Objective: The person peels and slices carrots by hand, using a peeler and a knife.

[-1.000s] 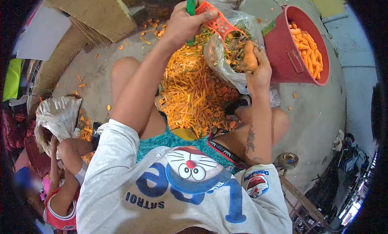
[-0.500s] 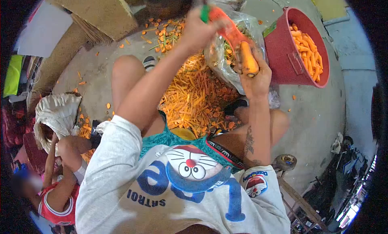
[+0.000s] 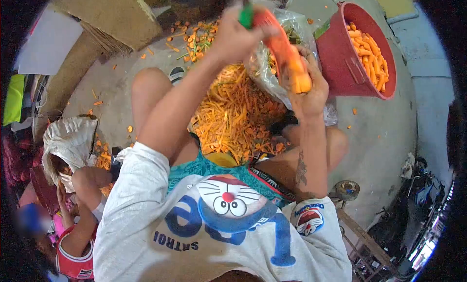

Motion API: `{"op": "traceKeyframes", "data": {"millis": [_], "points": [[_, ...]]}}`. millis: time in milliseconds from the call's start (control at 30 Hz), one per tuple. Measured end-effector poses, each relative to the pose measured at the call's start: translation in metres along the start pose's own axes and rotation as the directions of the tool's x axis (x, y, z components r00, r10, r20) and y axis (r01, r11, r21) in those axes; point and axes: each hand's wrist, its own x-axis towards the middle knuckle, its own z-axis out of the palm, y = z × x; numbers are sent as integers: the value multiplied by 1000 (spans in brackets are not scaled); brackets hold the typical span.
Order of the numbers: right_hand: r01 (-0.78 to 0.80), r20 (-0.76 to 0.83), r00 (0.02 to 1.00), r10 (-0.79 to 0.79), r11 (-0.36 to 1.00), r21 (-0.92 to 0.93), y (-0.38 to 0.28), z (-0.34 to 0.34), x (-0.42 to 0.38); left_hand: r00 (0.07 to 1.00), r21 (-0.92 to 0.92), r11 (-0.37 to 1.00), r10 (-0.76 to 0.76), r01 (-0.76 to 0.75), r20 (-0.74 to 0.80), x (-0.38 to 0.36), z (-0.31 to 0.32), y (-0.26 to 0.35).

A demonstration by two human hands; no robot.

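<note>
My left hand (image 3: 236, 38) is closed around a peeler (image 3: 275, 36) with a green part and a long orange-red body, blurred by motion. A dark end sticks out above the fist. The peeler's far end lies against a carrot (image 3: 301, 82), which my right hand (image 3: 313, 94) grips with its thick end towards me. My right fingers partly hide the carrot. Below the hands, between my legs, is a heap of carrot peelings (image 3: 231, 116). Just behind the carrot sits a clear plastic bag (image 3: 304, 31) with scraps in it.
A red tub (image 3: 335, 63) of peeled carrots leans at the right. Carrot ends and green stalks (image 3: 199, 43) litter the floor. Cardboard (image 3: 107, 14) stands at upper left. Another person in a red top (image 3: 73, 255) sits at lower left beside a white sack (image 3: 70, 141). A motorbike stands at lower right.
The peeler now lies further along the carrot, towards its thick end. At the left, the other person's hand and head have shifted slightly.
</note>
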Motion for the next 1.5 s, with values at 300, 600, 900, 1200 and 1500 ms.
{"op": "traceKeyframes", "data": {"millis": [300,600,900,1200,1500], "points": [[9,-20,1000,-9,1000,22,-4,8,0,976,44,976,216,-215,-24,-8,12,15],[67,-85,994,-64,997,31,0,11,4,995,-38,995,93,-92,24,-12,11,14],[-31,-13,999,33,991,130,1,14,0,991,-25,994,104,-107,-86,-14,14,13],[17,-165,986,-2,996,92,3,10,4,990,47,999,-17,24,-139,-11,8,-5],[3,-19,1000,-1,992,130,-3,5,0,948,-12,996,-89,90,-304,8,-13,8]]}}
